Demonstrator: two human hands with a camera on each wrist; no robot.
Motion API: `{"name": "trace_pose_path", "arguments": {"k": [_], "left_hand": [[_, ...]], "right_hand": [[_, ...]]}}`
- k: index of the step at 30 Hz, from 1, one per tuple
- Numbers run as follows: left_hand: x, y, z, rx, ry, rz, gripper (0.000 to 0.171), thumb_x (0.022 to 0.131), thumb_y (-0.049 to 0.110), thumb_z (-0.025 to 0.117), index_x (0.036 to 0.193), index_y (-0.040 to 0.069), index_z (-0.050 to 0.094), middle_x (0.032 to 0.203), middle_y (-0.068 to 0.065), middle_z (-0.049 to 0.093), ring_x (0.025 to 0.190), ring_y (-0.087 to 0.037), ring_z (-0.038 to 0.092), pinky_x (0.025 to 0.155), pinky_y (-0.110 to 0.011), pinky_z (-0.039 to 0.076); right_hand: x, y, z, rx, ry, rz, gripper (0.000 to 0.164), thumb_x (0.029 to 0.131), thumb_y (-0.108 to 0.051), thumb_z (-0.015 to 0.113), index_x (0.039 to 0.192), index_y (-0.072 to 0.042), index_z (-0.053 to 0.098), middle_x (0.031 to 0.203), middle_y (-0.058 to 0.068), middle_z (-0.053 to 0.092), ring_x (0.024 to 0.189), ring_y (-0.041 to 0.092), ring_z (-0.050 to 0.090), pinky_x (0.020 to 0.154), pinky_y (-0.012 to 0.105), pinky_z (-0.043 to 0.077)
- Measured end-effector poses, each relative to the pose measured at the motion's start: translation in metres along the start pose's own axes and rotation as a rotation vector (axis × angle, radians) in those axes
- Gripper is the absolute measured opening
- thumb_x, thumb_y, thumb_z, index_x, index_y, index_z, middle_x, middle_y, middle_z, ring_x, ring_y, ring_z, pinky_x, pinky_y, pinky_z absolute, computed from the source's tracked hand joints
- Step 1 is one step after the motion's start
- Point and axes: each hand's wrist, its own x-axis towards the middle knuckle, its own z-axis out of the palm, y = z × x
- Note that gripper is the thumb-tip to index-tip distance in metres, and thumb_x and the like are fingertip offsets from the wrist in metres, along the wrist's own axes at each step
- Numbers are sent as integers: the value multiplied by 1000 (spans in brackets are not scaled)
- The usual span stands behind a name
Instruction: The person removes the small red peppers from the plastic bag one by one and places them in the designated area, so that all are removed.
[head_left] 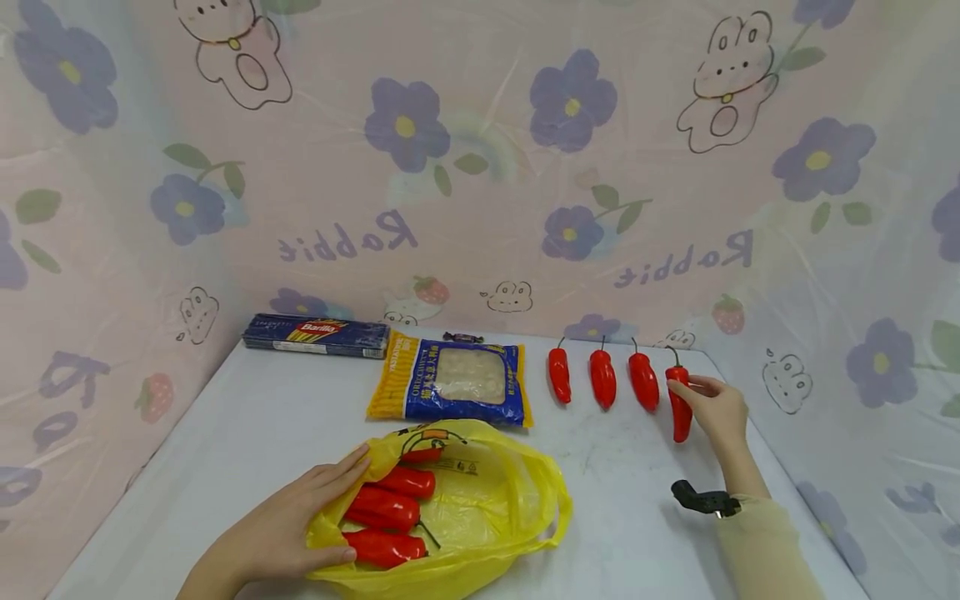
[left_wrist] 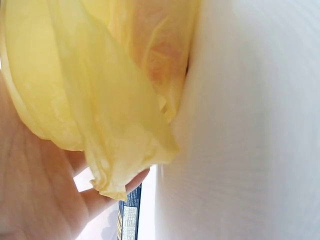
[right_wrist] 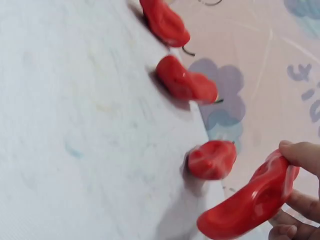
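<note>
My right hand [head_left: 716, 410] pinches a red chili pepper [head_left: 682, 421] near its stem end, thumb on one side and fingers on the other. In the right wrist view this pepper [right_wrist: 250, 202] tilts, its tip pointing down-left. To its left, three more red peppers [head_left: 642, 382] lie in a row, stems toward the back wall. A yellow plastic bag [head_left: 487, 500] lies with its mouth spread wide and several red peppers [head_left: 384, 508] inside. At its left rim, my left hand [head_left: 288, 517] holds the bag, thumb overlapping the mouth. Bag film [left_wrist: 115, 115] hides part of the fingers.
Behind the yellow bag lies a blue and yellow pasta packet [head_left: 468, 379], with a small dark wrapped candy [head_left: 462, 337] behind it. A dark blue Barilla box [head_left: 315, 335] lies at the back left. Patterned sheeting [head_left: 480, 183] walls the white table [head_left: 247, 425] at the back and sides.
</note>
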Motion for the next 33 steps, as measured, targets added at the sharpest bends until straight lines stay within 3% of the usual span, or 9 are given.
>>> {"name": "trace_pose_path", "arguments": {"k": [11, 17, 21, 33], "left_hand": [[1, 0, -1, 12, 9, 4, 96, 84, 77, 67, 162, 24, 48, 172, 9, 35, 135, -23, 56, 97, -54, 60], [1, 0, 0, -1, 8, 4, 96, 84, 76, 68, 162, 25, 47, 172, 9, 35, 134, -21, 56, 95, -49, 62], [1, -1, 1, -9, 7, 7, 96, 84, 76, 68, 162, 25, 47, 172, 8, 35, 134, -22, 56, 93, -47, 63], [1, 0, 0, 5, 5, 7, 96, 84, 76, 68, 162, 23, 47, 173, 8, 34, 135, -22, 56, 95, -49, 62]], "right_hand": [[36, 19, -3, -66, 2, 120, 72, 103, -47, 64, 148, 8, 52, 147, 34, 52, 136, 48, 41, 104, 57, 49], [48, 27, 3, -82, 11, 162, 70, 103, -47, 62, 145, 9, 53, 144, 33, 52, 128, 44, 47, 72, 29, 53], [49, 29, 6, -110, 20, 156, 72, 103, -50, 60, 142, 10, 55, 140, 33, 54, 121, 41, 50, 55, 16, 43], [37, 30, 6, -113, 11, 133, 74, 104, -52, 60, 146, 8, 52, 144, 35, 51, 120, 43, 50, 53, 14, 41]]}}
